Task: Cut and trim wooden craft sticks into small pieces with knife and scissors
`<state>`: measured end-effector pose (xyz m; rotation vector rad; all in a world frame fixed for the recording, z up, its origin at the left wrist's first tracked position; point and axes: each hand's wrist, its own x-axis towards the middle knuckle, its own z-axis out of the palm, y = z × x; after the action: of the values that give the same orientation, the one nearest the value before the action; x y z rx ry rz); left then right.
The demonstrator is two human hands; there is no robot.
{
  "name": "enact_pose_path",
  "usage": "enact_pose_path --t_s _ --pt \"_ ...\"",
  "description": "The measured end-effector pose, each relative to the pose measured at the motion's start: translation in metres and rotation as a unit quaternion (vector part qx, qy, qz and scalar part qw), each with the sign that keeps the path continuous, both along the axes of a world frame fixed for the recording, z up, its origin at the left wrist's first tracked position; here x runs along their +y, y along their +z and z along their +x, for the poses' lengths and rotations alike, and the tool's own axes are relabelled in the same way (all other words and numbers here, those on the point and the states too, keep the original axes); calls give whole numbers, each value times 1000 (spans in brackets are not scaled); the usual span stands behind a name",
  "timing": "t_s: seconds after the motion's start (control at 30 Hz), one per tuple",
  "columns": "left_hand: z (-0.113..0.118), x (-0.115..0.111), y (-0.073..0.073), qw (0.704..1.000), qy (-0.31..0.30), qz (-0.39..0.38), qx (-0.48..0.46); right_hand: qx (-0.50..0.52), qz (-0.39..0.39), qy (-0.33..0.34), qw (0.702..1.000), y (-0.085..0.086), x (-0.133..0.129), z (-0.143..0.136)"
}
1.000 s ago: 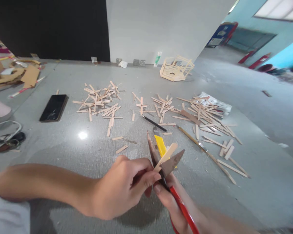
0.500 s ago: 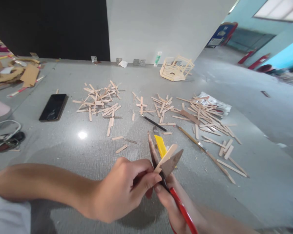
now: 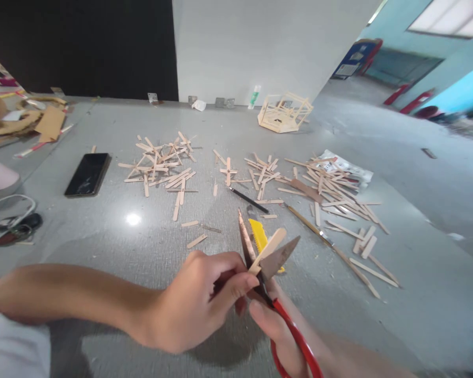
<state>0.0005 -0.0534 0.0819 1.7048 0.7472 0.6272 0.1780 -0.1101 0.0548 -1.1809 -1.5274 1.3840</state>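
My left hand (image 3: 205, 302) pinches a pale wooden craft stick (image 3: 271, 248) between thumb and fingers. The stick slants up and to the right, between the spread blades of a pair of scissors (image 3: 280, 257). Red handles of these scissors are gripped in my right hand (image 3: 286, 336), whose lower fingers are partly hidden. A yellow-handled utility knife (image 3: 259, 233) lies on the table just behind the blades, partly covered by them. Short cut pieces of stick (image 3: 197, 241) rest left of the blade tips.
Loose craft sticks lie in a left pile (image 3: 161, 157) and a right pile (image 3: 335, 181). A black pen-like tool (image 3: 248, 199) and a thin brush (image 3: 309, 226) lie between. A stick frame model (image 3: 284, 115) stands at the back. A phone (image 3: 88, 175) is at left.
The scissors have opened wider, their handles and blades spreading apart. My left hand and the craft stick have barely shifted.
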Motion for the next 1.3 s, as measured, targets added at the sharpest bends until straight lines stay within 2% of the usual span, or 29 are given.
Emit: enact_pose_path --t_s 0.17,0.27,0.43,0.57,0.7,0.83,0.9,1.0,1.07,1.17,1.3 --pt "-2 -1 -2 1000 14 4 -23 -7 13 59 998 -8 -3 12" --pt "-2 -1 -2 999 23 10 -45 13 16 91 996 -2 1 12" --pt "-4 3 3 994 42 -21 -96 36 20 108 993 11 10 8" --pt "-7 8 11 991 53 -15 -120 55 19 122 991 6 10 9" --pt "-7 7 15 991 59 21 -116 74 4 94 993 -6 8 10" --pt "-6 10 17 992 58 76 -87 104 -1 31 994 -12 13 7" --pt "-7 15 17 984 51 155 -67 143 1 -10 990 -11 18 6" --pt "-8 24 16 949 57 305 -56 210 29 -58 976 -1 25 9" --pt "-9 28 16 931 63 356 -59 248 44 -64 966 7 26 12" --pt "-9 31 17 930 59 359 -61 285 28 -49 957 15 23 17" --pt "-8 31 18 936 53 346 -45 244 13 -46 969 11 19 19"
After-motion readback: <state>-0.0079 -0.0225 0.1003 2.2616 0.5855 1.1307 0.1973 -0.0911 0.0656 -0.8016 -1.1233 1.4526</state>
